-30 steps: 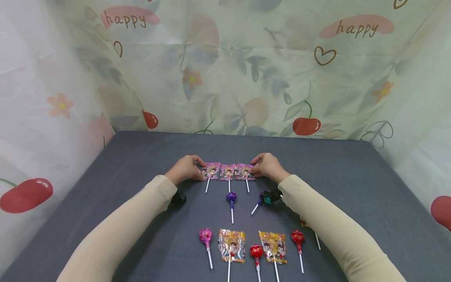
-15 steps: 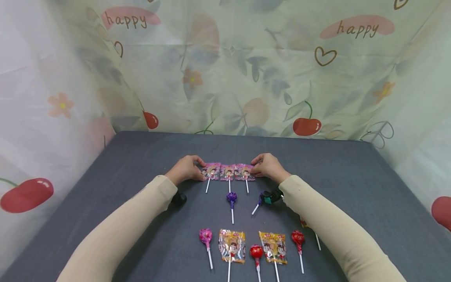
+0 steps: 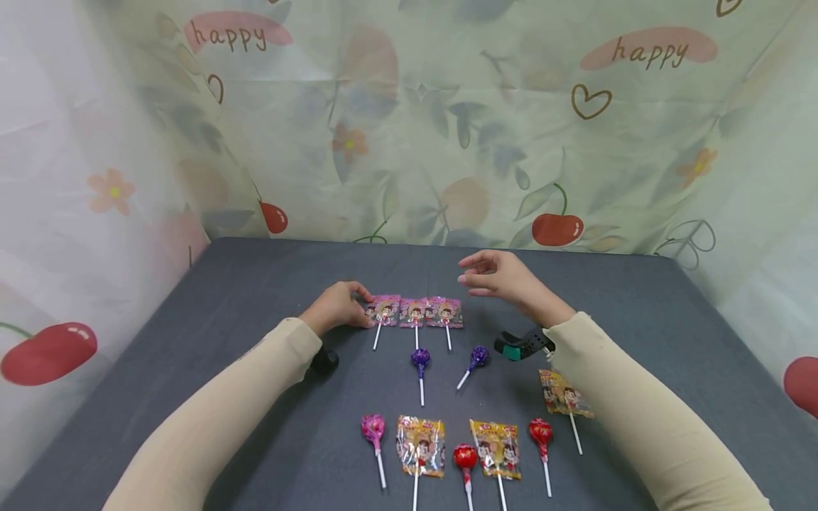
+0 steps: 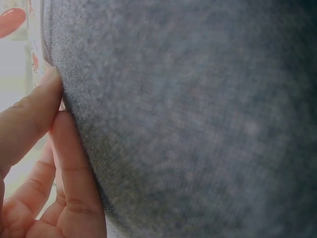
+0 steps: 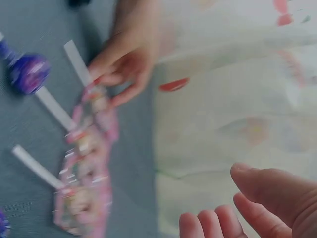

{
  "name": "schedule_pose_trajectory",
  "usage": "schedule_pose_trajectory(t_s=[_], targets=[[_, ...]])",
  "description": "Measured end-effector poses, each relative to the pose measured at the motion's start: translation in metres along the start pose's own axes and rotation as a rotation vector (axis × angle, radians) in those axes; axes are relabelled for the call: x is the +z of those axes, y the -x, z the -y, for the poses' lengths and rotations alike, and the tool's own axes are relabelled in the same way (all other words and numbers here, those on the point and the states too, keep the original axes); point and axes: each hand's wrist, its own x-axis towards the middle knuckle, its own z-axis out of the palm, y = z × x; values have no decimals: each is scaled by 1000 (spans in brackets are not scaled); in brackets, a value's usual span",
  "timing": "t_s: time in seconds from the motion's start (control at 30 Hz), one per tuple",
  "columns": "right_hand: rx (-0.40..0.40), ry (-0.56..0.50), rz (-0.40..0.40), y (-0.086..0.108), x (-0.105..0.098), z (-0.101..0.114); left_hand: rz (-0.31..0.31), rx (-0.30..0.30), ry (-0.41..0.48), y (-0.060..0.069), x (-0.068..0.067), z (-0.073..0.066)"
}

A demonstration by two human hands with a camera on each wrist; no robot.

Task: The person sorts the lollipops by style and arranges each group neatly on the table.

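Note:
Three flat lollipops in pink wrappers lie side by side at the back of the table: a left lollipop (image 3: pixel 385 310), a middle lollipop (image 3: pixel 412 312) and a right lollipop (image 3: pixel 444 312). My left hand (image 3: pixel 337 306) holds the left one by its outer edge, index finger at the top corner and thumb at the bottom. Raised above and right of the row, my right hand (image 3: pixel 501 278) has loosely bent fingers with nothing between them. One purple ball lollipop (image 3: pixel 420 357) sits below the middle wrapper, its head by that stick's end. Another purple lollipop (image 3: pixel 479 356) lies tilted to the right.
Nearer the front lie a pink ball lollipop (image 3: pixel 373 427), two red ball lollipops (image 3: pixel 465 455) (image 3: pixel 540 430) and yellow-wrapped lollipops (image 3: pixel 420 446) (image 3: pixel 495 448) (image 3: pixel 564 394). The dark grey tabletop (image 3: pixel 255 284) ends at a patterned curtain (image 3: pixel 415 142).
My right hand has let go of the right pink-wrapped lollipop and moved up and to the right, uncovering the tilted purple lollipop and a yellow-wrapped one. My left hand stays put.

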Motion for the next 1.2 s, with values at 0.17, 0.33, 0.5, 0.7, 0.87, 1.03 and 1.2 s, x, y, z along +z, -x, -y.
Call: schedule_pose_trajectory(t_s=[0.17, 0.33, 0.5, 0.7, 0.87, 1.03, 1.2], targets=[[-120, -48, 6, 23, -21, 12, -18, 29, -24, 0, 0, 1], [-220, -29, -15, 48, -39, 7, -23, 27, -24, 0, 1, 0], [-288, 56, -75, 71, -51, -10, -22, 2, -6, 0, 2, -1], [-365, 102, -121, 92, -63, -38, -33, -11, -2, -2, 2, -1], [-377, 156, -131, 104, -63, -65, -39, -18, -5, -3, 2, 0], [-342, 206, -126, 116, -54, -88, -37, -20, 1, -2, 2, -1], [-257, 291, -109, 129, -48, -105, -36, -15, 7, -2, 3, 0]])
